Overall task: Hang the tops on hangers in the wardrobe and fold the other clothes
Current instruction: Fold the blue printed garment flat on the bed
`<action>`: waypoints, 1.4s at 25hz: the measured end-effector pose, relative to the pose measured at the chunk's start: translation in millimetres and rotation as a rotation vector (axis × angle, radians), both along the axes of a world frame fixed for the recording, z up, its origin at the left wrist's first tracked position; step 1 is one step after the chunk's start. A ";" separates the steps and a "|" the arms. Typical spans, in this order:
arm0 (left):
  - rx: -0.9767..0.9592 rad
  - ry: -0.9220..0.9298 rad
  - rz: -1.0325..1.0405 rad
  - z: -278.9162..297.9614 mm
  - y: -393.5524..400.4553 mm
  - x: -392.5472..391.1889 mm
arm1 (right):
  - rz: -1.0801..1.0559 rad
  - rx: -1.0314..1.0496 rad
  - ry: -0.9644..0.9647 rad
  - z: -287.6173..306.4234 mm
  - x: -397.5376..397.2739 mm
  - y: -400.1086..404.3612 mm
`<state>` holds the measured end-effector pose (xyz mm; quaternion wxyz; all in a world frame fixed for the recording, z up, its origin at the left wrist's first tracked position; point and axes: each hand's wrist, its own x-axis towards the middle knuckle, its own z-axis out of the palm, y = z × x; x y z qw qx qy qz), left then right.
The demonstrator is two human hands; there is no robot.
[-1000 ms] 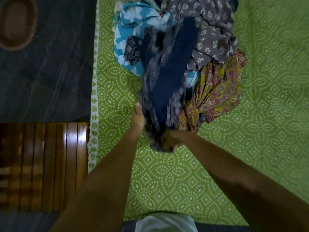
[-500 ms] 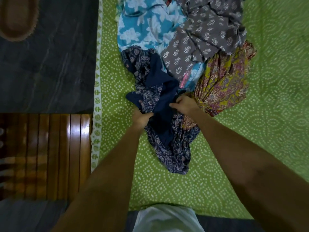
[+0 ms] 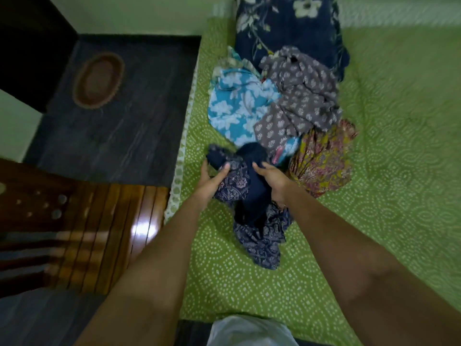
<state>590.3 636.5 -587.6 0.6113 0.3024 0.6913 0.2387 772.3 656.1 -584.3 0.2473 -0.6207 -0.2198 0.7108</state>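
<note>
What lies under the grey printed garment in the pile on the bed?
The grey printed garment overlaps the blue floral garment, whose edge reappears below it, and a pink strip pokes out. Anything deeper is covered.

Bed covered in a green sheet with white dotted print and a white patterned border along its left edge. Dark grey wood-grain floor left of the bed, oval brown mat on it; dark cabinet side in the top-left corner, pale wall behind. Glossy slatted brown wooden furniture at lower left catches a bright light reflection; overall lighting is dim.
</note>
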 end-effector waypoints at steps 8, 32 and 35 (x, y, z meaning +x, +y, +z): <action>0.431 0.318 -0.049 198.6 -45.7 -48.3 | 0.156 0.434 -0.247 211.7 -27.0 -42.4; 1.079 0.145 -0.075 421.1 -244.9 -55.6 | 0.317 0.431 -1.061 389.7 -4.5 -279.7; 1.247 0.144 -0.133 450.5 -258.9 -17.0 | 0.561 0.612 -0.699 388.8 -45.9 -297.1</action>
